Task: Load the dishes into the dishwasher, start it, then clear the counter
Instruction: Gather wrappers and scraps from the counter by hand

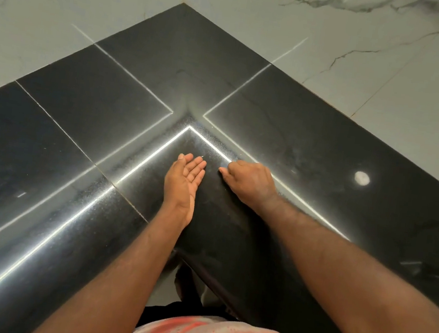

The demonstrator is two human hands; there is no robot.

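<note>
Glossy black counter (117, 88), finely speckled, with thin pale seams.

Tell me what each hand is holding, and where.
Nothing visible. Left hand is open, palm up, empty; right hand is curled, knuckles up, on the counter.

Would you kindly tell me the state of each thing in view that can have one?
Counter: glossy, fine pale specks near the inner corner.
Left hand: open, palm up, just off the counter's inner corner.
Right hand: fingers curled, back up, at the counter's edge, nothing visibly held.
</note>
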